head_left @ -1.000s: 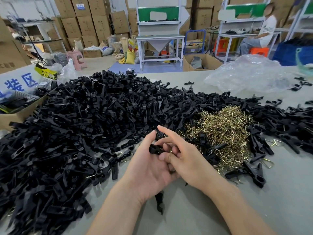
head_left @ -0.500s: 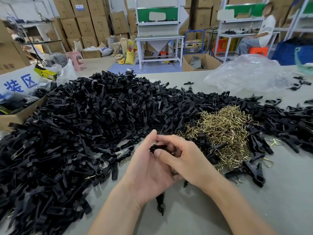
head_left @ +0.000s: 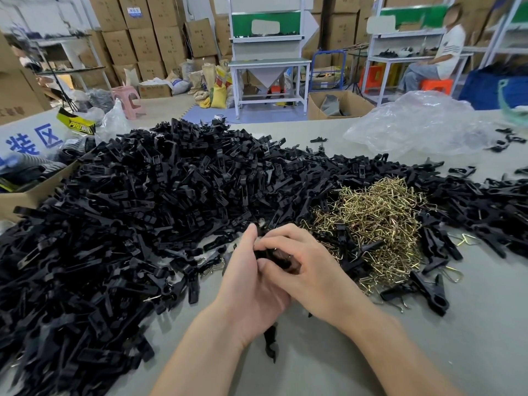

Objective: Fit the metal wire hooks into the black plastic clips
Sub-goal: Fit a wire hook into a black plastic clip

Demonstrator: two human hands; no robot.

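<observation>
A huge heap of black plastic clips (head_left: 148, 212) covers the left and middle of the grey table (head_left: 457, 338). To its right lies a tangle of brass-coloured wire hooks (head_left: 380, 221). My left hand (head_left: 251, 287) grips one black clip (head_left: 270, 342), whose lower end pokes out below the palm. My right hand (head_left: 311, 270) curls over the clip's upper end, fingertips pinching there; whether a hook is between them is hidden. Several assembled clips (head_left: 423, 290) lie at the right of the hooks.
A crumpled clear plastic bag (head_left: 423, 127) lies at the back right of the table. An open cardboard box (head_left: 31, 190) stands at the left edge. Behind are workbenches, stacked cartons and a seated person (head_left: 440, 55).
My right fingers were stretched out over the clip; now they are curled down onto it. Both hands have closed tighter around the clip and stayed in place.
</observation>
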